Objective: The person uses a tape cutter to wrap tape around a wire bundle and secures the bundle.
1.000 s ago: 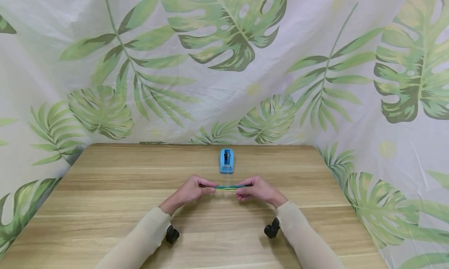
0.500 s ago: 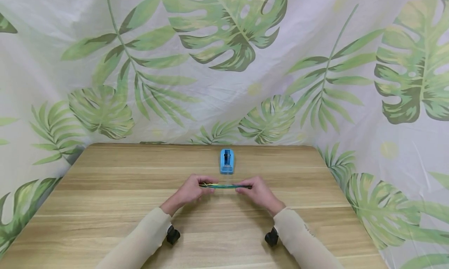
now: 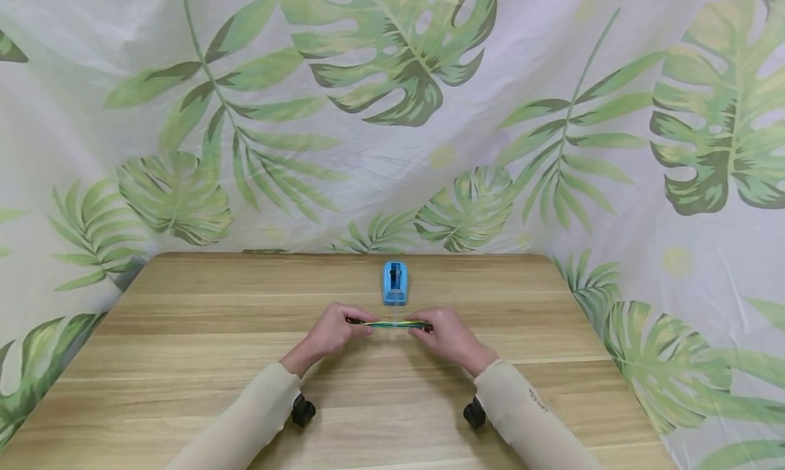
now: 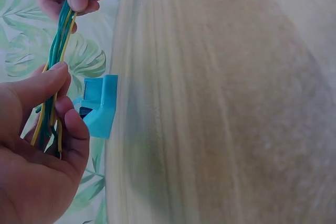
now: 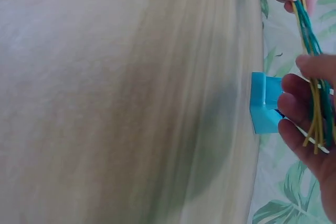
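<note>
Table (image 3: 392, 409): we work above it.
Grip: our left hand (image 3: 333, 329) and right hand (image 3: 449, 332) each pinch the strands (image 3: 392, 325).
Tape dispenser (image 4: 107, 109): near the far edge.
Strands: green and yellow, already bundled between our hands.
Clear strip (image 3: 396, 312): reaches toward them; contact unclear, wrapping seemingly not done.

Pale, wrinkled cloth (image 3: 368, 167) forms the backdrop, rising behind the table (image 3: 141, 388) and along its left and right sides. It is printed with green leaves: broad split leaves, the largest (image 3: 401, 61) near top centre, and feathery fronds, 1 frond (image 3: 569, 119) right of centre. Faint yellow spots dot the cloth too. The table has a light brown wood-grain top, its streaks running left to right, and 2 rounded far corners. Light is soft, with a whitish sheen across the cloth's folds and blurry shadows on the tabletop.
</note>
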The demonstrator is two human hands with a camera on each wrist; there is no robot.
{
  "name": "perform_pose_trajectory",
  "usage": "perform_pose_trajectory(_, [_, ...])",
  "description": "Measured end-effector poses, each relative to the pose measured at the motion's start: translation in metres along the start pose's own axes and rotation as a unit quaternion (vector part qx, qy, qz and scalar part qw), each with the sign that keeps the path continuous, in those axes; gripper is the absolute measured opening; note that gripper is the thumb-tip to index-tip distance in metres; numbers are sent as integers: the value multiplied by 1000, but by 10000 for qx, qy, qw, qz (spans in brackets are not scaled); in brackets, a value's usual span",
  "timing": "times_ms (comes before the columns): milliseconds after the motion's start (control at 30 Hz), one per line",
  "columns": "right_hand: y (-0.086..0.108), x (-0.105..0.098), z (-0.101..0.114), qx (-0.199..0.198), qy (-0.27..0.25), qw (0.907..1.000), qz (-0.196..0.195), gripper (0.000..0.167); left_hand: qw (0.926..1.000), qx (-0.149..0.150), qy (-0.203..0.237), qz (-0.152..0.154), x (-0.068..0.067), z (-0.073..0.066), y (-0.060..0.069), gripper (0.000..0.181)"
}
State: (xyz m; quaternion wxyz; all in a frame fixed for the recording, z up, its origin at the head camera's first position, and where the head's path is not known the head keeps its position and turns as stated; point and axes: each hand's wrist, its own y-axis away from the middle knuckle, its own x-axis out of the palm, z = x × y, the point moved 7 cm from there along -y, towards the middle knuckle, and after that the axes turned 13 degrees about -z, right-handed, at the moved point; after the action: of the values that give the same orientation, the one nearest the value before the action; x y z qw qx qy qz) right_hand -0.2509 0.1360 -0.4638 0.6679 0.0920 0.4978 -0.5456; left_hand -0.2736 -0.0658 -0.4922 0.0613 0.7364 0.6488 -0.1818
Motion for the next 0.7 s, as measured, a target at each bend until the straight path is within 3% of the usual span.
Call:
perform_pose_trajectory(200, [-5,4,-9,776,-655,9940,397,27,10000,5,26,-92,-1,1,-1,17])
perform_pose_trajectory(467, [-9,15,-31,1671,-1858,9624,1061,31,9982,522,203,-218,-2,-4,-1,18])
perform_pose_trajectory(600, [-6,19,-42,2137,-2764,9287,1240,34,9966,721,216,-335,-3,-7,-1,19])
perform_pose_trajectory(700, [-2,23,-49,2643,-3465,8904,1315,33,9954,836,256,-397,-4,-9,0,20])
